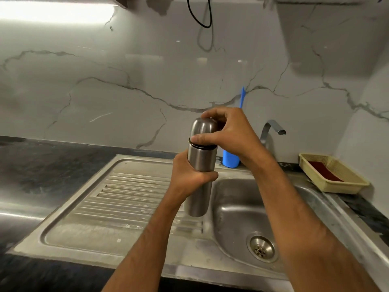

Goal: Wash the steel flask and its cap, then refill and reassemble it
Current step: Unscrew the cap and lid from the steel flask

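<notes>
- Gripping the tall brushed-steel cylindrical flask (pixel 201 165) round its middle, the left hand (pixel 189 175) has its fingers curled about the body and holds it upright in the air, above the ribbed steel draining board (pixel 126 197) beside the steel sink basin (pixel 237 209).
- The right hand (pixel 229 133) wraps the flask's rounded steel cap (pixel 203 130) — thumb on the near side just above the dark ring, fingers over the top.
- The cap sits on the flask; whether it is fully screwed down is probably beyond what this view shows.
- Behind stand a blue plastic container (pixel 231 159), a bent steel tap (pixel 271 129), and a cream woven plastic tray (pixel 328 182) — all apart from the hands.
</notes>
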